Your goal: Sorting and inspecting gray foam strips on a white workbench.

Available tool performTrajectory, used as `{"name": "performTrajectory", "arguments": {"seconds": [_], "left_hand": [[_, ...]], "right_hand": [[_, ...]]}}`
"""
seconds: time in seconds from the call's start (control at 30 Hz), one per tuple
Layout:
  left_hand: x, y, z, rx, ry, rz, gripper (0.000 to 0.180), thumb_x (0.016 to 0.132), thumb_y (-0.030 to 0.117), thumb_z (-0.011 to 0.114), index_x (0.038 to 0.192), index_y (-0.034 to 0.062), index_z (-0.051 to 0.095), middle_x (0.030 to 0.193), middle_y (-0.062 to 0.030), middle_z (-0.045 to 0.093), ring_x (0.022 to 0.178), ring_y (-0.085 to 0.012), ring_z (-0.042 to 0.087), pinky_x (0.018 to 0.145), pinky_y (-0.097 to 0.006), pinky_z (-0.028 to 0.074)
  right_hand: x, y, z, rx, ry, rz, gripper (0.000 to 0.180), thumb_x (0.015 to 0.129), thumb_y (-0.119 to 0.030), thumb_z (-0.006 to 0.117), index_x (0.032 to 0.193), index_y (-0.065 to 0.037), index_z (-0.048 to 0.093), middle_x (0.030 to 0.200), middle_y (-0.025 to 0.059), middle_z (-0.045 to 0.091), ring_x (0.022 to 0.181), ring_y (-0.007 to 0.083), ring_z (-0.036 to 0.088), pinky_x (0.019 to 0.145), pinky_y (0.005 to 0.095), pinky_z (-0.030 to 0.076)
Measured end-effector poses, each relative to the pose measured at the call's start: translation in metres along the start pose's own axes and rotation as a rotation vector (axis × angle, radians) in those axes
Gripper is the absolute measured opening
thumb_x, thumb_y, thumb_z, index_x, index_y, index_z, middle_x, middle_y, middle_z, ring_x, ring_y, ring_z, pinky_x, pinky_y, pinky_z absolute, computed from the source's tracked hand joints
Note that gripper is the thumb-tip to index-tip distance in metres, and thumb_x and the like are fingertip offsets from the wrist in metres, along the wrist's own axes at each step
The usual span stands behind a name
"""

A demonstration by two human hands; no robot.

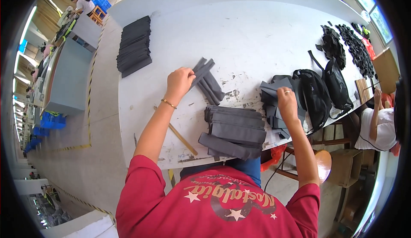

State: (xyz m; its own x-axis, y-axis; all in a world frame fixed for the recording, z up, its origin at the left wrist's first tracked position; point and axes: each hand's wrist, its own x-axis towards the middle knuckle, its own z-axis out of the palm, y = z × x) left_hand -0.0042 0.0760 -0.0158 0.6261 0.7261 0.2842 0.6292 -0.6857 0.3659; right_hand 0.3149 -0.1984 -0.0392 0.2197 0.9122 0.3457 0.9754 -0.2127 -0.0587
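Observation:
My left hand (180,81) is closed on the end of a dark grey fabric strip (203,72). That strip lies crossed over a few other dark strips (212,90) on the table. At the right, my right hand (287,103), with a ring on one finger, pinches a grey fabric piece (274,86) at the top of a loose pile of grey pieces (276,117). Its fingertips are partly hidden. Between my arms, close to the near edge, sits a stack of folded dark grey strips (237,131), the lowest ones skewed.
A long neat stack of black strips (135,45) lies far left on the white table (188,28). A wooden ruler-like stick (183,138) is by my left forearm. Black bags (314,96) and heaps of black pieces (355,49) fill the right side. A person (376,124) sits at far right.

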Motion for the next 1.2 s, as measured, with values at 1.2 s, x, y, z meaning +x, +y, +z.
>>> {"name": "performTrajectory", "arguments": {"seconds": [1.2], "left_hand": [[-0.055, 0.102, -0.025, -2.013, -0.293, -0.514, 0.026, 0.102, 0.016, 0.050, 0.109, -0.0082, 0.055, 0.121, -0.0272, 0.062, 0.111, -0.0402, 0.064, 0.095, -0.046, 0.056]], "right_hand": [[-0.008, -0.159, -0.106, 0.525, 0.312, -0.021, 0.027, 0.076, -0.007, 0.076, 0.103, -0.010, 0.073, 0.093, 0.0033, 0.059, 0.085, 0.0238, 0.055, 0.076, 0.0371, 0.040]]}}
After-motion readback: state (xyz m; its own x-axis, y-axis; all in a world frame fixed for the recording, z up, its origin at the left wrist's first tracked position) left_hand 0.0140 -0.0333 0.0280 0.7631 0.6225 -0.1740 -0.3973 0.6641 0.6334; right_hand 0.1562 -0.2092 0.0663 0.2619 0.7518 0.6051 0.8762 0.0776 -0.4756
